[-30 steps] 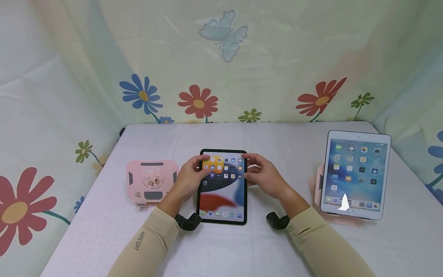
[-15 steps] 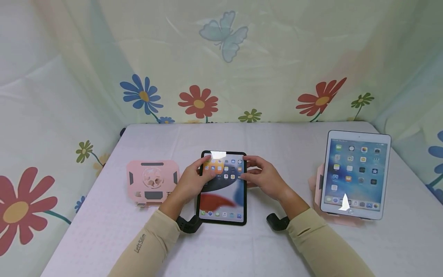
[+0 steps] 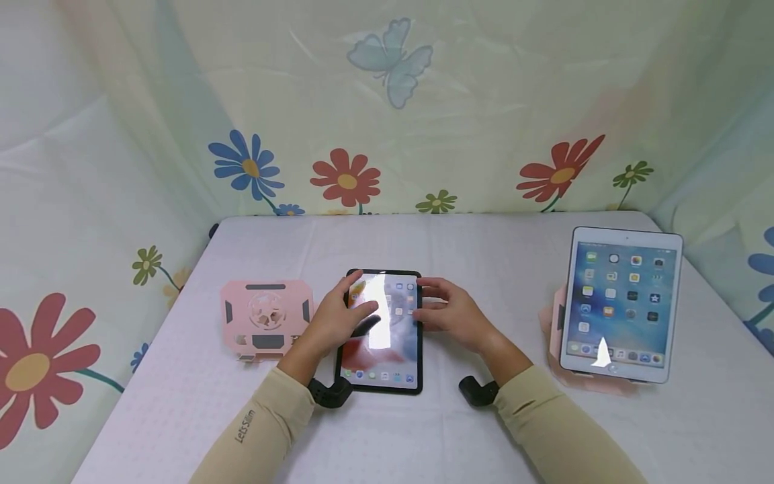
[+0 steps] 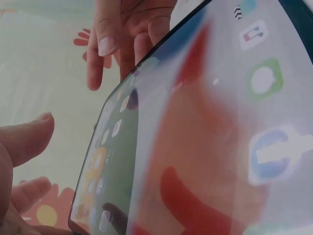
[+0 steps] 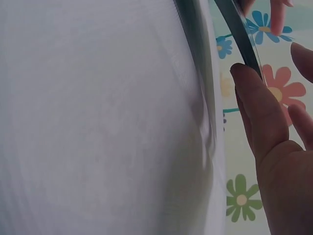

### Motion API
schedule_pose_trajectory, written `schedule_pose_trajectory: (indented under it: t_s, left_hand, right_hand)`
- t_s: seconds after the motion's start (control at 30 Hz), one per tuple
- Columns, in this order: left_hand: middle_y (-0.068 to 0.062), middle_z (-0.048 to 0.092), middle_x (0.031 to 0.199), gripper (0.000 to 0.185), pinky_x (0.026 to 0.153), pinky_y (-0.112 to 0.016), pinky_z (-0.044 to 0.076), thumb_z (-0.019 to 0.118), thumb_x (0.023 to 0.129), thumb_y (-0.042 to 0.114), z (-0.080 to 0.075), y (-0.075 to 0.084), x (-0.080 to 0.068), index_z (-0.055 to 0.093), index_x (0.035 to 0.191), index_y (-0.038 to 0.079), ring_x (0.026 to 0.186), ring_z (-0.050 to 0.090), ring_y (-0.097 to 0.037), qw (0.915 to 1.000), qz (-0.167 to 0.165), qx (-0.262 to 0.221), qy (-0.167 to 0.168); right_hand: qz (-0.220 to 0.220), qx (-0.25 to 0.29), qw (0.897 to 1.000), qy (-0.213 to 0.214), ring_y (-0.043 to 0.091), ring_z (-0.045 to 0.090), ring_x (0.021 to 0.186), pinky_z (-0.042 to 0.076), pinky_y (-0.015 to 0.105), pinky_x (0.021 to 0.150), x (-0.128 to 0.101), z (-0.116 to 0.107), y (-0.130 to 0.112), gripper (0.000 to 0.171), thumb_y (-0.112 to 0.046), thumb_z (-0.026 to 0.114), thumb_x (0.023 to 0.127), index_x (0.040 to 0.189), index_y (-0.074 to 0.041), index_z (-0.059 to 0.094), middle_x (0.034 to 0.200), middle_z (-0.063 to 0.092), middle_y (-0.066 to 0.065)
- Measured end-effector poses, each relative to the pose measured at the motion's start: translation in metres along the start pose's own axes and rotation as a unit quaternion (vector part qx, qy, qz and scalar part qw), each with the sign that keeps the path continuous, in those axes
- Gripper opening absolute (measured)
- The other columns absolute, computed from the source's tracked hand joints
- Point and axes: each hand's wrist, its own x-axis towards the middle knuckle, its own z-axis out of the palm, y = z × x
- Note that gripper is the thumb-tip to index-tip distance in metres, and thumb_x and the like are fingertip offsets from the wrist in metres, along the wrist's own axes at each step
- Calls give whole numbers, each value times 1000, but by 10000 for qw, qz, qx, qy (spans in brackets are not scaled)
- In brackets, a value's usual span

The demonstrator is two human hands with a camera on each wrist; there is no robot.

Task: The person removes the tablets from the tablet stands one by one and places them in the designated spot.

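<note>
A black-framed tablet (image 3: pixel 383 359) with a lit home screen stands in the middle of the table, its face tilted back. My left hand (image 3: pixel 334 319) is at its upper left edge. The thumb (image 4: pixel 29 139) is raised over the screen, apart from the glass, while other fingers lie at the edge and partly behind it. At the right edge is my right hand (image 3: pixel 456 312). In the left wrist view, its thumb and a finger stand off the tablet and its other fingers are partly hidden behind. One right fingertip meets the tablet's edge (image 5: pixel 242 36).
To the left is a pink tablet stand (image 3: pixel 232 292) with dark pads. A white tablet (image 3: pixel 625 296) leans on another pink stand (image 3: pixel 555 323) at the right. White cloth covers the table (image 3: pixel 484 437); a floral curtain (image 3: pixel 484 101) encloses it.
The black-framed tablet's top edge has dropped and shifted slightly left, and a bright reflection now covers mid-screen. My left thumb has lifted off the screen. My right hand has moved slightly left.
</note>
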Motion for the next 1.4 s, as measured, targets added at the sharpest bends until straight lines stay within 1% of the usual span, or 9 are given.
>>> schedule_pose_trajectory:
  t_s: [0.1, 0.23, 0.43, 0.63, 0.77, 0.97, 1.1, 1.23, 1.4]
  left_hand:
    - [-12, 26, 162, 72, 113, -60, 27, 71, 95, 30, 0, -1, 0, 35, 157, 29, 146, 25, -38, 9999, -68, 58, 49]
    - [-14, 27, 161, 71, 113, -60, 26, 71, 95, 30, 0, -2, 0, 35, 157, 26, 146, 25, -38, 9998, -82, 108, 167]
    - [-17, 33, 158, 72, 111, -60, 31, 71, 95, 32, 1, -3, 0, 35, 156, 23, 142, 34, -40, 9991, -173, 115, 358]
    - [-15, 37, 156, 72, 109, -56, 36, 71, 95, 31, 4, -4, 0, 34, 157, 20, 132, 45, -36, 9987, -188, -10, 480]
    - [-14, 38, 155, 72, 108, -57, 38, 71, 95, 30, 5, -5, 2, 34, 157, 21, 129, 47, -36, 9981, -263, -1, 558]
    - [-13, 37, 156, 72, 108, -60, 36, 72, 94, 29, 7, -5, 2, 36, 156, 21, 132, 45, -37, 9975, -297, 32, 634]
    - [-13, 39, 155, 72, 108, -57, 38, 72, 94, 28, 8, -4, 1, 36, 156, 21, 130, 47, -36, 9972, -330, -6, 666]
    - [-14, 42, 153, 72, 106, -54, 42, 73, 94, 28, 8, -3, 1, 37, 156, 22, 129, 48, -37, 9964, -416, 30, 739]
    - [-16, 45, 150, 71, 105, -55, 42, 72, 94, 29, 9, -2, 2, 38, 155, 21, 128, 49, -37, 9959, -519, 96, 734]
  right_hand:
    - [53, -25, 10000, -52, 38, 57, 122, 57, 40, 85, 2, 3, 1, 65, -6, 73, 90, 148, -5, 43, 146, 44, 24]
    - [114, -28, 9999, -89, 38, 56, 124, 57, 40, 87, 4, 6, 1, 67, -7, 73, 90, 149, -6, 43, 148, 43, 23]
    - [182, 2, 9997, -141, 38, 55, 126, 55, 40, 90, 5, 11, -1, 69, -5, 74, 89, 150, -8, 42, 149, 43, 23]
    - [122, -108, 9997, -197, 39, 52, 129, 53, 42, 94, 6, 15, -1, 71, -5, 74, 89, 151, -6, 40, 151, 41, 25]
    - [35, -30, 9995, -303, 40, 49, 132, 50, 44, 98, 7, 16, 0, 72, -4, 73, 89, 151, -2, 38, 151, 39, 28]
    - [-15, 36, 9992, -390, 40, 48, 132, 47, 44, 100, 7, 17, 0, 72, -3, 72, 89, 151, 0, 36, 151, 39, 29]
    - [13, -68, 9994, -327, 39, 49, 132, 46, 43, 101, 8, 17, -1, 73, -3, 73, 89, 151, 1, 35, 150, 41, 28]
    - [4, -304, 9993, -237, 36, 50, 132, 46, 42, 102, 8, 16, -2, 73, -6, 75, 88, 151, 2, 37, 146, 47, 27]
    - [15, -619, 9979, -204, 33, 53, 130, 47, 42, 102, 9, 14, -2, 74, -12, 76, 88, 149, 3, 39, 140, 53, 25]
